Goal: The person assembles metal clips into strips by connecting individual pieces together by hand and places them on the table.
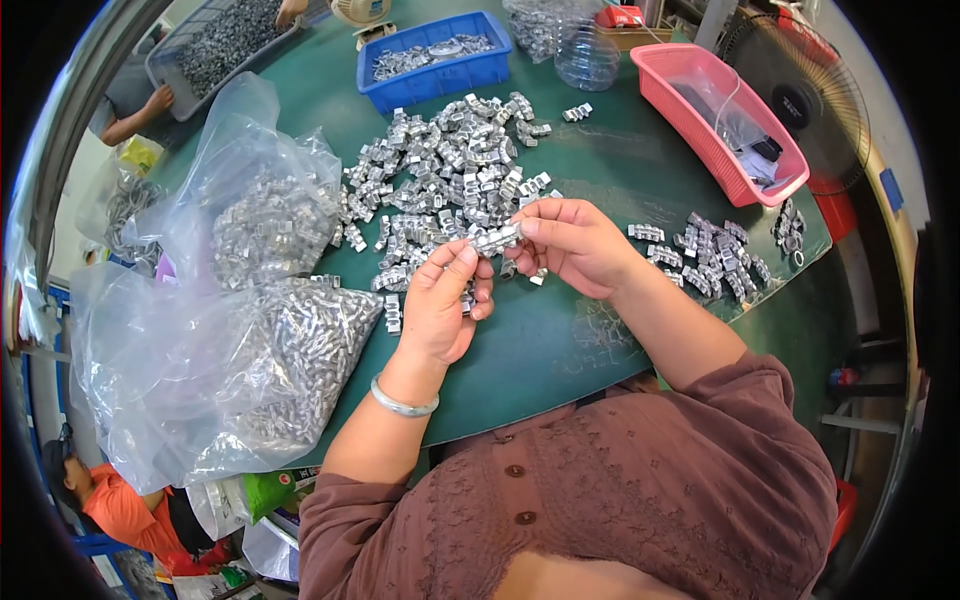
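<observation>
Between my two hands, a short strip of linked silver metal pieces (494, 240) is held above the green table. My left hand (440, 300) pinches its left end between thumb and finger, the other fingers curled. At its right end, my right hand (580, 245) pinches it the same way. Just beyond the hands spreads a large heap of similar silver metal pieces (450, 160). A smaller group of linked strips (715, 255) lies to the right of my right hand. Some loose pieces (393, 314) rest beside my left hand.
Clear plastic bags of small metal parts (310, 350) stand at the left. A blue bin (435, 88) of parts is at the back, a pink basket (735, 175) at the right near a fan (800, 100). Other people (130, 510) are at the left edge and far left.
</observation>
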The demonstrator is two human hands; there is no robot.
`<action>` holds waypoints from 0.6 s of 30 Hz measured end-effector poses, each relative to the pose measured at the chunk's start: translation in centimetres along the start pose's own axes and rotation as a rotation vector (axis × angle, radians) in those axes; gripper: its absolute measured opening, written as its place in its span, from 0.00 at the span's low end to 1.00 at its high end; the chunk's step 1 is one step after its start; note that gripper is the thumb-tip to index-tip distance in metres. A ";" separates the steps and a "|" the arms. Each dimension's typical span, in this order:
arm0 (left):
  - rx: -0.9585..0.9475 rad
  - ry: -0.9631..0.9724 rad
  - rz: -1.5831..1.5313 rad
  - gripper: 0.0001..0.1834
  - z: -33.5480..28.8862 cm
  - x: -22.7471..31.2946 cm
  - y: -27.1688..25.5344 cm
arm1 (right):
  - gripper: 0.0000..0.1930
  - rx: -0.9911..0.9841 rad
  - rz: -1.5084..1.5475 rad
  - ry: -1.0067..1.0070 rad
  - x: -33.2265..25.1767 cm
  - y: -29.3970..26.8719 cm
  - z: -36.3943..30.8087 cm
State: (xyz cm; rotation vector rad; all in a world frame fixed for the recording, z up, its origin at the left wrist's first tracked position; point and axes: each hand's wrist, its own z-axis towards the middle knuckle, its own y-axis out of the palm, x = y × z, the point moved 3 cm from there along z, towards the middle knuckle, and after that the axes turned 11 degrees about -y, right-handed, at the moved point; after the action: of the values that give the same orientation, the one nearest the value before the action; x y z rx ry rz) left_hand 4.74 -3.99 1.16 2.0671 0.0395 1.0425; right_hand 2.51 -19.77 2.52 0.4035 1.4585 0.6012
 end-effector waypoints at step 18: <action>-0.145 0.109 -0.021 0.18 0.1 0.1 0.1 | 0.10 -0.223 -0.865 -0.572 -1.5 0.8 -0.3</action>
State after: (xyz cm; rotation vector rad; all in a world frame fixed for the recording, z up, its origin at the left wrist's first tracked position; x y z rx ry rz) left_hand 4.83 -4.04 1.27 1.8753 0.0394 1.1113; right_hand 2.13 -20.14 4.19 -0.2336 0.8697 -0.0655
